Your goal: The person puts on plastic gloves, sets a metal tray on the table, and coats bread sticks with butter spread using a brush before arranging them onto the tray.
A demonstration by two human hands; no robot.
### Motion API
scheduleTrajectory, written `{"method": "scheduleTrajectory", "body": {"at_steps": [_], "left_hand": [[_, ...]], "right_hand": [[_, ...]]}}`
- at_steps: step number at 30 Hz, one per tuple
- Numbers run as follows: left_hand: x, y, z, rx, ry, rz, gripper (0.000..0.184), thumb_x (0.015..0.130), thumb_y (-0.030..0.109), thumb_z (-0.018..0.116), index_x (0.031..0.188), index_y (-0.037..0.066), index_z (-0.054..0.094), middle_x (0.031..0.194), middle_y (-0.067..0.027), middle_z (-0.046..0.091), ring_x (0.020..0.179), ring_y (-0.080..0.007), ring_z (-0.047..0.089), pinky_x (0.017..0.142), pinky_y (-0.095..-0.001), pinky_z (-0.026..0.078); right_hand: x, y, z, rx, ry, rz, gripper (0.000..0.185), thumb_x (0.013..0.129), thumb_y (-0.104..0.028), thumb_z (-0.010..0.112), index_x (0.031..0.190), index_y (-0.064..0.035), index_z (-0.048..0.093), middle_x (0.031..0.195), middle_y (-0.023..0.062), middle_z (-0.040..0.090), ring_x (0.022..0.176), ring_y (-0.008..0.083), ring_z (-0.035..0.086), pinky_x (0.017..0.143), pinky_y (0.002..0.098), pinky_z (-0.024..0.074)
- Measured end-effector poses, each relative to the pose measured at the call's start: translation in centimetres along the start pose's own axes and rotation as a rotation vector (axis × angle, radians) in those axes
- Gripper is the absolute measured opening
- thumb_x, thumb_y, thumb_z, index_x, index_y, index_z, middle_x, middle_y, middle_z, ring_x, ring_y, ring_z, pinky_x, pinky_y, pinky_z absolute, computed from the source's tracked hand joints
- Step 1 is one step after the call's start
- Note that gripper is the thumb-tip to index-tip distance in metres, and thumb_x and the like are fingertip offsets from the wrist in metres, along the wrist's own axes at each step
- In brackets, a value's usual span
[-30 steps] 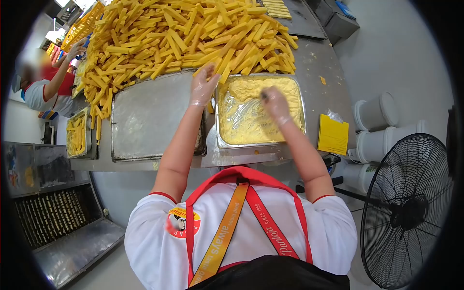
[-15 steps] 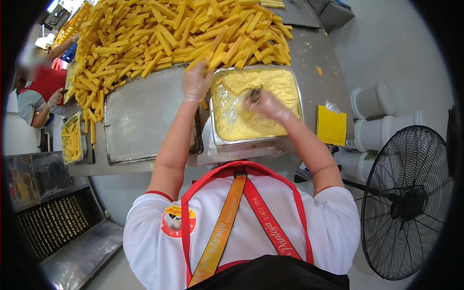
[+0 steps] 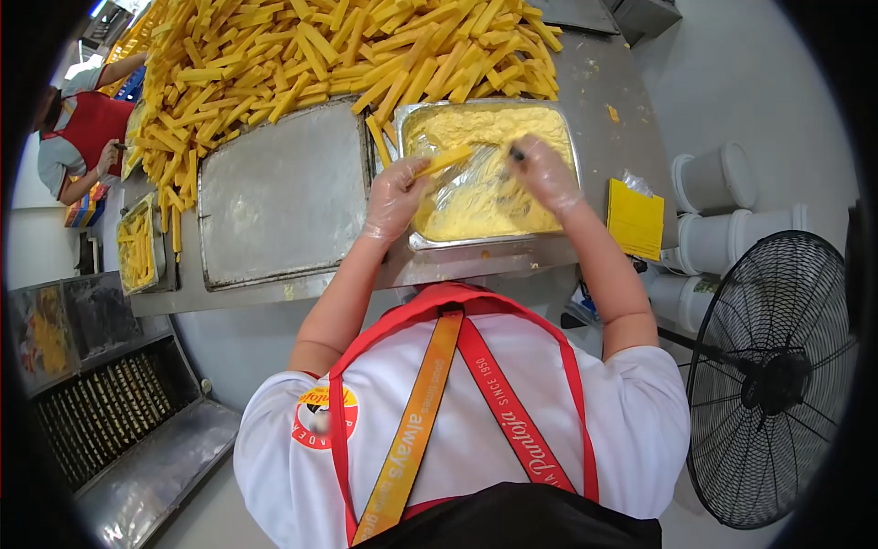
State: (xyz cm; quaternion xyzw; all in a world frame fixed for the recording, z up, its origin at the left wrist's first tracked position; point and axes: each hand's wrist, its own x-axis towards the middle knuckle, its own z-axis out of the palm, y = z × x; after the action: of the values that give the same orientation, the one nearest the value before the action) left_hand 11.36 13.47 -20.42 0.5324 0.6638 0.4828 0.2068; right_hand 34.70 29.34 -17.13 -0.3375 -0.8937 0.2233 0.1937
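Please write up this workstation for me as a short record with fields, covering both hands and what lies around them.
Left hand: holding a yellow stick over the pan
Right hand: gripping a dark-handled tool, its far end unclear
Pan: metal, containing pale yellow paste
Left of pan: flat metal tray
Beyond: large pile of yellow sticks
Far left: co-worker in red apron
Right: black fan

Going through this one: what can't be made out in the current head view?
Head view, dark-ended tool: mostly covered by the right grip; the rest is blurred.
Head view, held yellow stick: one end hidden by the left grip.
Head view, pile of sticks: far part cut off by the top edge.
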Motion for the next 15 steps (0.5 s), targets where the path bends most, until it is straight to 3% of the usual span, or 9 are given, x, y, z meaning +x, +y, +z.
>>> {"method": "scheduleTrajectory", "body": {"at_steps": [1,3,6,9,10,13,15], "left_hand": [[0.0,-0.3,0.1,0.017,-0.011,0.060,0.031,0.083,0.003,0.068,0.114,0.000,0.066,0.113,-0.0158,0.068,0.098,-0.0223,0.068,0.078,-0.0306,0.054],[0.1,-0.2,-0.1,0.045,-0.033,0.017,0.043,0.082,0.004,0.067,0.124,0.001,0.060,0.113,-0.0172,0.068,0.098,-0.0234,0.069,0.079,-0.0316,0.054],[0.2,0.9,-0.5,0.078,-0.057,-0.096,0.059,0.080,0.006,0.068,0.136,0.004,0.050,0.109,-0.0181,0.070,0.092,-0.0247,0.070,0.079,-0.0327,0.054],[0.1,0.5,-0.3,0.039,-0.036,-0.127,0.066,0.079,0.008,0.070,0.140,0.007,0.046,0.105,-0.0173,0.071,0.087,-0.0266,0.071,0.078,-0.0336,0.054],[0.1,0.5,-0.2,0.014,-0.023,-0.122,0.067,0.078,0.008,0.070,0.140,0.008,0.045,0.103,-0.0169,0.071,0.085,-0.0274,0.071,0.078,-0.0339,0.054],[0.1,0.9,-0.1,0.102,-0.034,-0.137,0.068,0.077,0.011,0.072,0.140,0.010,0.046,0.103,-0.0167,0.072,0.085,-0.0281,0.071,0.077,-0.0345,0.055],[0.1,1.6,-0.3,0.156,-0.038,-0.146,0.069,0.076,0.012,0.073,0.139,0.011,0.046,0.102,-0.0165,0.072,0.085,-0.0284,0.070,0.077,-0.0349,0.055]], "right_hand": [[-0.7,-1.5,-0.4,0.114,-0.121,0.014,0.023,0.082,-0.018,0.074,0.094,-0.0020,0.062,0.084,0.0139,0.063,0.077,0.0275,0.064,0.068,0.0368,0.0501],[-0.5,-1.2,-1.5,0.400,-0.288,0.254,0.024,0.082,-0.019,0.075,0.092,-0.0013,0.063,0.082,0.0142,0.065,0.075,0.0273,0.064,0.068,0.0364,0.0500],[1.2,2.1,-1.5,-0.045,0.085,0.288,0.023,0.083,-0.019,0.076,0.093,-0.0018,0.064,0.080,0.0107,0.066,0.072,0.0211,0.064,0.069,0.0342,0.0505],[0.3,-1.2,-0.2,0.186,0.218,0.291,0.023,0.085,-0.019,0.075,0.094,-0.0010,0.064,0.082,0.0052,0.066,0.073,0.0158,0.064,0.067,0.0330,0.0505],[-0.1,-2.7,0.0,0.642,0.220,0.283,0.020,0.086,-0.015,0.074,0.093,-0.0004,0.064,0.083,0.0032,0.065,0.076,0.0142,0.065,0.067,0.0314,0.0538],[-0.3,-5.9,0.6,1.213,0.149,0.323,0.017,0.086,-0.009,0.073,0.095,0.0010,0.064,0.085,0.0058,0.065,0.077,0.0164,0.066,0.068,0.0311,0.0578],[0.0,-5.1,1.9,1.151,0.124,0.420,0.015,0.085,-0.006,0.073,0.095,0.0016,0.064,0.086,0.0080,0.066,0.075,0.0166,0.066,0.071,0.0311,0.0600]]}}
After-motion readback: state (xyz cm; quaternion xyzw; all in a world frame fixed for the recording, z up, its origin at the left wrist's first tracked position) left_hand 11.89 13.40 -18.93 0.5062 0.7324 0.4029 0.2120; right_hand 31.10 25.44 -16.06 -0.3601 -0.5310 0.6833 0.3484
